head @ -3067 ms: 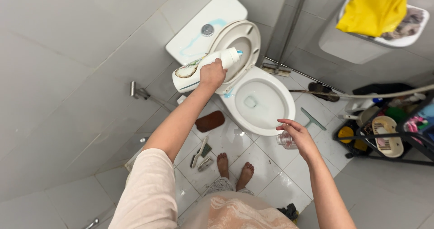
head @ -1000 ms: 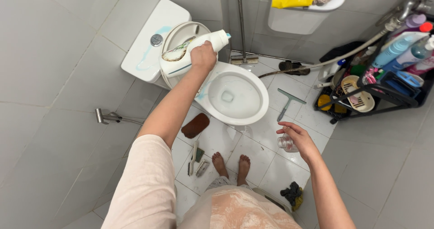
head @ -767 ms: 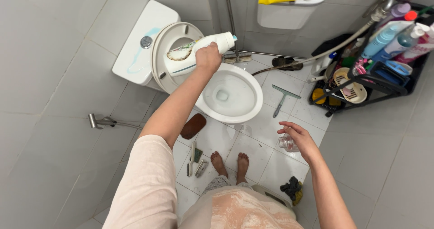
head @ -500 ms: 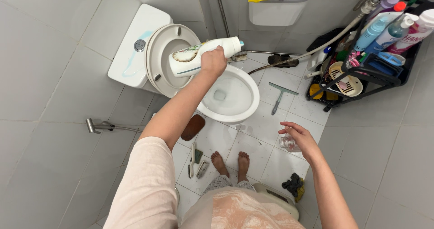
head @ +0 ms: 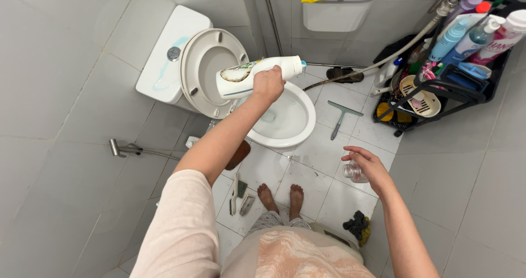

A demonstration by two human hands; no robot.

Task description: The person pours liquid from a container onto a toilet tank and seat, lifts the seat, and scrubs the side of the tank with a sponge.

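My left hand (head: pixel 268 84) grips a white cleaner bottle (head: pixel 241 78) with a blue tip, held on its side above the toilet bowl (head: pixel 287 122), nozzle pointing right. The seat and lid (head: pixel 208 72) stand raised against the white tank (head: pixel 164 53), which has a blue streak on top. My right hand (head: pixel 368 165) is held out lower right over the floor tiles, fingers curled around a small clear cap (head: pixel 353 171).
A black rack (head: pixel 455 86) of bottles and tubs stands at the right. A squeegee (head: pixel 339 116), a brown brush (head: pixel 238 154) and small brushes (head: pixel 238 193) lie on the wet floor near my bare feet (head: pixel 282 196). A spray hose (head: pixel 131 148) hangs on the left wall.
My left hand has carried the bottle rightward, from over the raised seat to over the bowl. My right hand with the cap has stayed about where it was.
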